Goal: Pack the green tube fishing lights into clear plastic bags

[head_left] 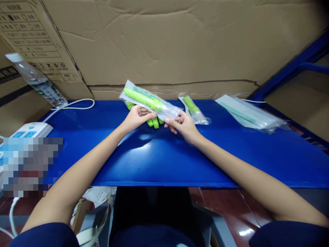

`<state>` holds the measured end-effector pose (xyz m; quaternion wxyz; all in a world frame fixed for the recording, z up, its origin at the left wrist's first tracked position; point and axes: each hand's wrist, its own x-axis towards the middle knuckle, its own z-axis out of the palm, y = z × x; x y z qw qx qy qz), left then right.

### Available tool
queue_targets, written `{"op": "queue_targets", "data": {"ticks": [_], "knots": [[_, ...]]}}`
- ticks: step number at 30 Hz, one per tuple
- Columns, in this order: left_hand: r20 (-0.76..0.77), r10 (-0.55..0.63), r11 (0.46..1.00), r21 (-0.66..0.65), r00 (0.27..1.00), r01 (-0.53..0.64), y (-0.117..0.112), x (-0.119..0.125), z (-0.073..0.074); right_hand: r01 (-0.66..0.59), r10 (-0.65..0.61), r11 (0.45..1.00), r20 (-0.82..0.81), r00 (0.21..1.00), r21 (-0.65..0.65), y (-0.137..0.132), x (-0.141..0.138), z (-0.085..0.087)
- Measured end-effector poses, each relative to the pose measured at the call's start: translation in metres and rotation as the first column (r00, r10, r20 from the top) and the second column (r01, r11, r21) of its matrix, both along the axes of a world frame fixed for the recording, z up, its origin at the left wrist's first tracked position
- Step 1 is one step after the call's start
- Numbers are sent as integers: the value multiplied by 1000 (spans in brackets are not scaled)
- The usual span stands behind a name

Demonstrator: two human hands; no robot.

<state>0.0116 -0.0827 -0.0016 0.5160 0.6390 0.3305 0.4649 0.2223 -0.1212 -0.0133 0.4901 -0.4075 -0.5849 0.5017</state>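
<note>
Packet (pixel 168 110) slants above the blue table (pixel 164 161), green stick (pixel 136 96) inside! Left hand (pixel 138 117) pinches its lower edge, right hand (pixel 183 127) grasps the right end.

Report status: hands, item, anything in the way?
Left hand and right hand holding clear packet, green item inside. Loose green pieces partly hidden. Nothing visibly blocking either hand.

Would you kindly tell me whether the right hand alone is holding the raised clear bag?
No, the left hand grips the clear bag along its lower edge, while the right hand holds it near its right end.
</note>
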Motion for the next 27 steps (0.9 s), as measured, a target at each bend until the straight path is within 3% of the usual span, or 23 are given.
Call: {"op": "queue_targets", "data": {"ticks": [12, 15, 22, 27], "knots": [[35, 39, 999, -20, 999, -38, -1, 4, -2, 4, -5, 1000, -49, 999, -14, 1, -1, -2], [20, 8, 1000, 4, 1000, -8, -2, 3, -3, 80, -78, 997, -105, 991, 8, 2, -2, -1], [-211, -171, 984, 20, 962, 179, -9, 2, 2, 208, -201, 978, -227, 953, 9, 13, 13, 6], [-158, -154, 987, 11, 975, 158, -3, -1, 1, 347, -325, 938, -301, 897, 20, 33, 36, 11]]}}
